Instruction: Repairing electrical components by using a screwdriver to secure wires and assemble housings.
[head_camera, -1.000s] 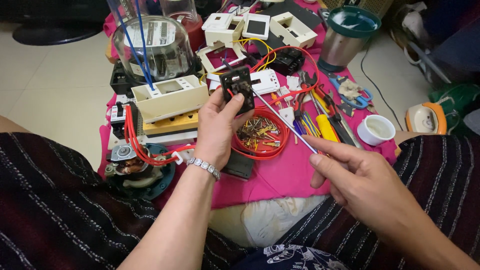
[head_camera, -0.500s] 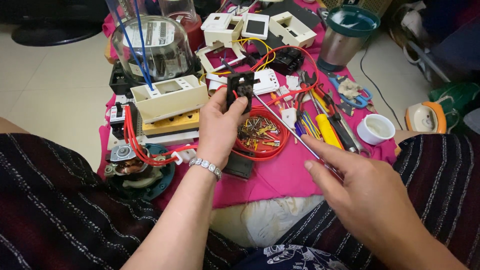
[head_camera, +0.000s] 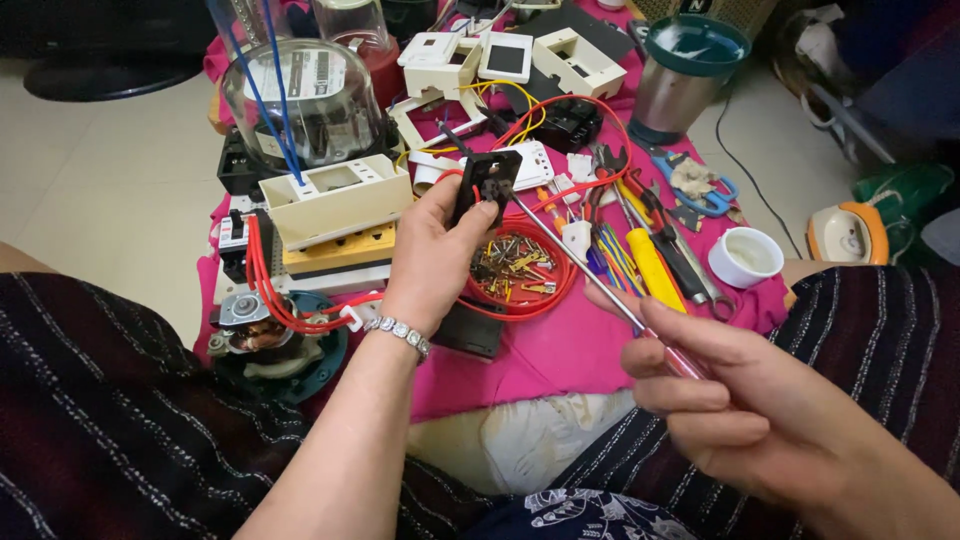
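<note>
Right hand (head_camera: 770, 400) nearest, low right: grip closed on a screwdriver (head_camera: 600, 285), pink handle pinched between thumb and fingers, thin shaft running up-left. Tip at the face of a black socket (head_camera: 487, 185).
Left hand (head_camera: 432, 262) mid-frame, bracelet (head_camera: 397, 335) at wrist: grip closed on the socket, thumb on front, fingers behind. Socket held upright in the air, above and just left of a red bowl (head_camera: 520, 272), over a pink cloth (head_camera: 560, 350).
Bowl holds loose screws and small brass bits.
Left of the hand: motor (head_camera: 255, 325) on a blue-green base, red wires (head_camera: 280, 300) looping up to a stack of a yellow block (head_camera: 340, 248) under a cream housing (head_camera: 335, 195).
Right of the bowl: yellow-handled tool (head_camera: 655, 268), red-handled pliers (head_camera: 630, 195), blue scissors (head_camera: 705, 185), small white cup (head_camera: 748, 255).
Behind the housing: glass-domed meter (head_camera: 300, 100) with blue wires (head_camera: 270, 90) running down in front.
Farther back: white switch plates (head_camera: 505, 55), black box (head_camera: 568, 125) with red and yellow leads.
Far right: steel pot (head_camera: 680, 75) with a teal rim. Orange-rimmed object (head_camera: 845, 232) on the floor at the right edge, kind unclear.
Striped dark fabric over both legs at the bottom.
</note>
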